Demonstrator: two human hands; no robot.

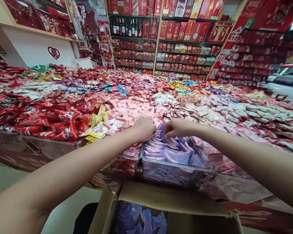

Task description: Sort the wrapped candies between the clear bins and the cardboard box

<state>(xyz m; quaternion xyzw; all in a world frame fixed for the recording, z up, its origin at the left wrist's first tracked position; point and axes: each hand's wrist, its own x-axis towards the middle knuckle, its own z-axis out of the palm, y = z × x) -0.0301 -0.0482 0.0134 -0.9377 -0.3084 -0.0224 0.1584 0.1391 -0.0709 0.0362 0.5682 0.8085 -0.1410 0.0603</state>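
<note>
Small purple packets (177, 156) fill a clear plastic bin (175, 167) at the front of the display. At the bin's far left side my left hand (146, 128) is closed, its curled fingers against the end of a row of purple packets. Facing it, my right hand (174, 128) bends down with closed fingers on the other side of that row. Part of the row shows in the narrow gap between the two hands. Both sets of fingertips are partly hidden. Below the bin, an open cardboard box (161, 196) holds more purple packets (146, 221).
Red packets (61, 123) lie heaped at left, and pink packets (129, 110) lie just beyond my hands. Pale pink packets (222, 159) fill the bin at right. Shelves (158, 42) of bottles and red boxes stand behind. A dark rounded shape (85, 217) is beside the cardboard box.
</note>
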